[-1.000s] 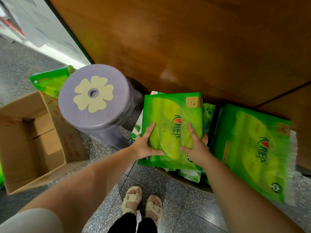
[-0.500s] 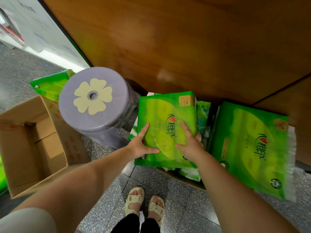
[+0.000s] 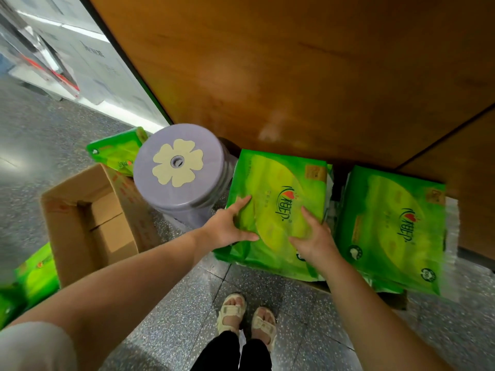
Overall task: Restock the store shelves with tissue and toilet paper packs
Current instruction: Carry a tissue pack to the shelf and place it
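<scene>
Green plastic wraps the tissue pack (image 3: 278, 199) we hold with both hands, our left hand (image 3: 227, 231) gripping its left edge with thumb on top, our right hand (image 3: 313, 242) pressed on its lower front, fingers spread. It sits above the speckled floor (image 3: 174, 330), between a purple stool (image 3: 179, 172) and a second green pack (image 3: 391, 231), below the wooden panel (image 3: 294, 76).

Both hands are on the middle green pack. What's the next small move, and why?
Probably lift it straight up toward you. The left hand and right hand grip the near end of the green tissue pack, which lies on other packs between the purple roll and a second green pack, so sliding sideways risks snagging.
</scene>
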